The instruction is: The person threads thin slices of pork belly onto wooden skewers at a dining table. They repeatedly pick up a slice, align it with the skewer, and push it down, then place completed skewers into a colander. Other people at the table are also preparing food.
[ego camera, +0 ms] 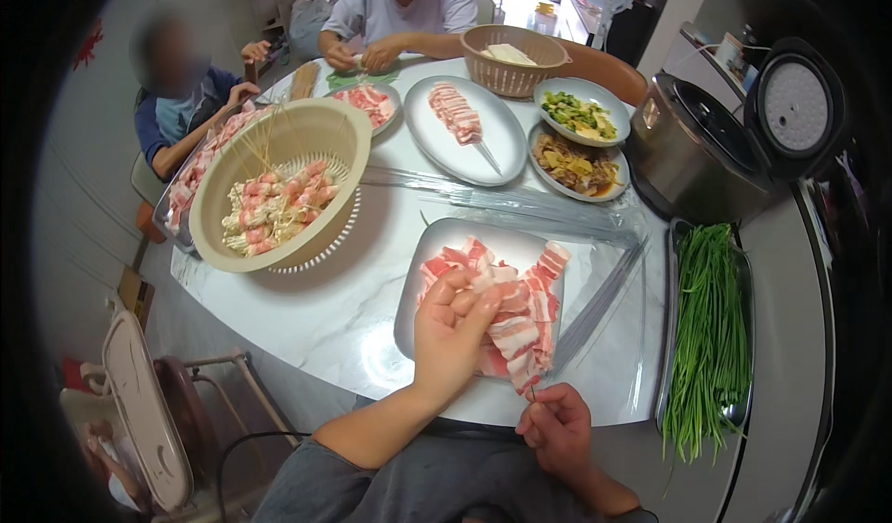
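Observation:
My left hand (456,321) grips the upper part of a strip of folded raw pork belly slices (517,342) over a square grey-white plate (411,335). Between its thumb and fingers my right hand (557,418) pinches a thin skewer, whose visible end enters the lower tip of the meat, just past the plate's near edge. Loose pork slices (446,262) lie on the plate beneath and around my left hand. Farther back, an oval plate (425,140) bears a finished-looking skewer of pleated pork (456,113). Thin metal skewers (599,296) lie right of the square plate, by a plastic bag.
A beige colander (202,223) of meat-wrapped enoki stands left. Two dishes of cooked food (582,115) and a brown basket (516,80) stand at the back. Right are a rice cooker (697,154) and a tray of green chives (707,335). Two other people sit across the table.

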The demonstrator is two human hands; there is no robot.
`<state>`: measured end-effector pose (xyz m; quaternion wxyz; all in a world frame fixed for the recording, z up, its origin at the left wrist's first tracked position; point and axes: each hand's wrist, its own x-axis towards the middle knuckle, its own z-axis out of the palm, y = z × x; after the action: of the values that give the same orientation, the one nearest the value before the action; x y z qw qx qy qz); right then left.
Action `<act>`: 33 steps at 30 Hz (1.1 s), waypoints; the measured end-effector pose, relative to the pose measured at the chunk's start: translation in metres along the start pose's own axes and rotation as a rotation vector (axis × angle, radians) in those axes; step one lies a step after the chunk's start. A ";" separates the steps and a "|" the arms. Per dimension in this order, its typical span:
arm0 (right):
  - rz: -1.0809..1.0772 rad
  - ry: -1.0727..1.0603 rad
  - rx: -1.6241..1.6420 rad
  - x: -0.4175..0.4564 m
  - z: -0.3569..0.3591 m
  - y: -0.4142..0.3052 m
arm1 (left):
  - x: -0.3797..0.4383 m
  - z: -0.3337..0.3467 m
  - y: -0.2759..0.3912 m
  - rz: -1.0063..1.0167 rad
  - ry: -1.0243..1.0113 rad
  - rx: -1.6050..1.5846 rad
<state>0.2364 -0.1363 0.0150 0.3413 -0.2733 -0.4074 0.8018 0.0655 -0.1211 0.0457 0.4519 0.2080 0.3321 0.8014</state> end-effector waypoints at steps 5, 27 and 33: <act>-0.078 0.082 -0.070 0.002 0.002 0.001 | -0.015 0.000 -0.001 -0.206 -0.260 0.115; 0.120 0.032 0.147 -0.001 -0.007 0.007 | -0.014 0.006 -0.007 -0.414 -0.207 0.079; 0.129 0.025 0.143 0.000 -0.006 0.007 | -0.009 0.006 -0.004 -0.297 -0.232 0.114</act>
<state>0.2389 -0.1366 0.0058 0.3125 -0.2837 -0.3263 0.8458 0.0760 -0.1253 0.0464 0.5877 0.2730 0.3498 0.6765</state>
